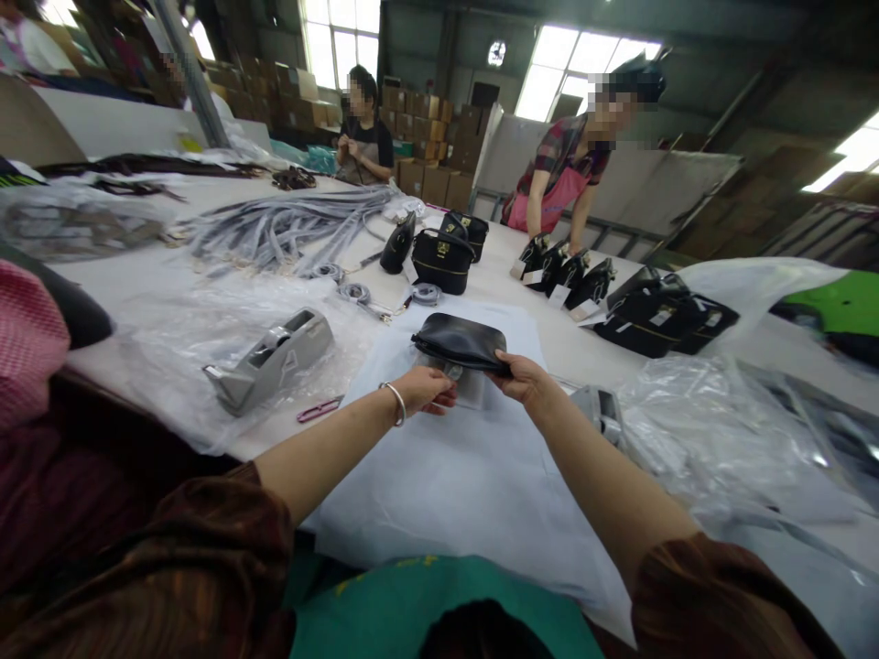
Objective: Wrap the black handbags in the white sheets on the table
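A small black pouch with a smooth, shiny surface is held above the white paper sheets on the table. My right hand grips its right end, thumb on top. Just below the pouch's front edge, my left hand, with a silver bangle at the wrist, has its fingers pinched together. At those fingertips is a small translucent bit, too small to name. A clear, flat piece shows under the pouch.
A grey tape dispenser and pink-handled snips are at left; another dispenser is at right. Black handbags stand beyond, with wrapped straps. A co-worker handles tagged bags. Clear plastic lies right.
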Motion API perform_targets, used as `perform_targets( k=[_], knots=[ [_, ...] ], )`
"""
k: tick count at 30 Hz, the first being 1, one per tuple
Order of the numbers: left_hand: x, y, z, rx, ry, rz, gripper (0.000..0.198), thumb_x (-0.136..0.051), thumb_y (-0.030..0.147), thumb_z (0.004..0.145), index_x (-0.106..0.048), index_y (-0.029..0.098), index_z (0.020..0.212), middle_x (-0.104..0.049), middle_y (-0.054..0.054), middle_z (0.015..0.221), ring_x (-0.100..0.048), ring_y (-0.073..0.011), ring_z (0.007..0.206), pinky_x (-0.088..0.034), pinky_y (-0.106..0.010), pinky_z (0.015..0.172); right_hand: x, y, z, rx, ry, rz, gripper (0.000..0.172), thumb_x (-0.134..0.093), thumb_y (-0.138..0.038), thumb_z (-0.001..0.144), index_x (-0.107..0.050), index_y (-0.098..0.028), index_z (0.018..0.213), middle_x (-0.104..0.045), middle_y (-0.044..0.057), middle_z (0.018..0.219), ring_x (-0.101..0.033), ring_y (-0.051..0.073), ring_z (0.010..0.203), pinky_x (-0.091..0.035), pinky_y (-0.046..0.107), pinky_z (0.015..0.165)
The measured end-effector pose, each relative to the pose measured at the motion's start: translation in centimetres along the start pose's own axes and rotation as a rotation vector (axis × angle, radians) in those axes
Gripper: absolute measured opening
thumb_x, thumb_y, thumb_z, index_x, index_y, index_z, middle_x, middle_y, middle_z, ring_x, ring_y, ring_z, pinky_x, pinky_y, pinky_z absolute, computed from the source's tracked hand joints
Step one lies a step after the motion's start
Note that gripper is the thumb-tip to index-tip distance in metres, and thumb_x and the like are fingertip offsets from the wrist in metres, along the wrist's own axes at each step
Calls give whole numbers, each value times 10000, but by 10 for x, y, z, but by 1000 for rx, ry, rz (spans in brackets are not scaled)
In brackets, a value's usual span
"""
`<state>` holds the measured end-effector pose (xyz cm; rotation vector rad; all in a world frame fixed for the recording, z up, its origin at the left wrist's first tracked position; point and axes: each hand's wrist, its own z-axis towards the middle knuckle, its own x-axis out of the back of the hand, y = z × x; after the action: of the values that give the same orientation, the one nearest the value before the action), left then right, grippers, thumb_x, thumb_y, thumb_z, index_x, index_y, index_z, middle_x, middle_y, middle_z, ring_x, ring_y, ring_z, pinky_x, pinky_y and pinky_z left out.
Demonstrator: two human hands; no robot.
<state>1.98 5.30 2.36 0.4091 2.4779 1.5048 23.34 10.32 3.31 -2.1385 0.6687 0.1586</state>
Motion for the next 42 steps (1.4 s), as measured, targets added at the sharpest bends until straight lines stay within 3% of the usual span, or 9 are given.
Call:
perform_targets(
  k=[9,15,19,23,28,32,35,37,42],
  knots=[
    [-24,-4,34,-56,29,-256,147,-749,233,830,-648,181,923,-717,-39,919,-693,-125,768,-601,-250,698,17,4,1,91,-48,-11,83,-586,-123,963,-600,-186,912,-675,-16,728,-642,122,635,-617,239,605],
    [-19,-16,46,38,36,-172,115,-718,251,843,-642,167,831,-650,1,691,-557,-65,505,-473,-155,452,38,36,10,79,-61,-117,39,-627,-172,930,-619,-193,962,-695,-7,734,-658,155,662,-607,289,594],
    [-10,-16,47,121,17,-57,139,-712,238,835,-621,155,770,-619,9,605,-516,-55,439,-455,-147,427,46,52,14,67,-57,-131,22,-619,-176,938,-623,-193,949,-709,12,781,-666,164,675,-596,289,567],
    [7,-20,35,126,12,76,104,-710,229,822,-643,156,790,-701,-28,706,-602,-80,506,-531,-185,500,52,57,15,79,-67,-136,19,-636,-167,926,-631,-185,921,-722,34,813,-680,178,705,-604,303,573],
    [60,-23,22,88,121,347,72,-694,231,801,-692,160,792,-749,-75,793,-697,-164,608,-579,-265,569,61,66,17,85,-56,-176,84,-628,-224,955,-629,-167,893,-699,31,744,-652,165,632,-594,285,521],
    [98,-13,30,-35,314,626,306,-681,223,778,-724,164,1076,-763,-97,942,-741,-230,846,-597,-320,759,64,72,19,107,-33,-211,124,-649,-267,950,-623,-175,871,-676,16,697,-628,156,585,-567,255,449],
    [102,-6,42,-160,370,817,552,-772,255,678,-700,198,1222,-733,-113,1163,-677,-283,1127,-532,-352,977,65,73,20,115,-39,-215,128,-665,-281,941,-633,-176,874,-686,24,710,-632,155,584,-571,248,440],
    [97,-3,50,-205,371,908,576,-796,256,635,-719,225,1205,-698,-121,1265,-629,-309,1219,-490,-361,1037,66,74,20,123,-45,-215,127,-683,-285,929,-639,-179,876,-688,26,713,-634,155,584,-578,247,443],
    [84,1,64,-194,332,1028,452,-772,218,634,-768,190,1085,-728,-177,1186,-674,-353,1129,-525,-394,963,69,76,23,141,-61,-211,132,-684,-301,929,-641,-181,894,-686,22,719,-635,152,594,-584,241,445]
  ],
)
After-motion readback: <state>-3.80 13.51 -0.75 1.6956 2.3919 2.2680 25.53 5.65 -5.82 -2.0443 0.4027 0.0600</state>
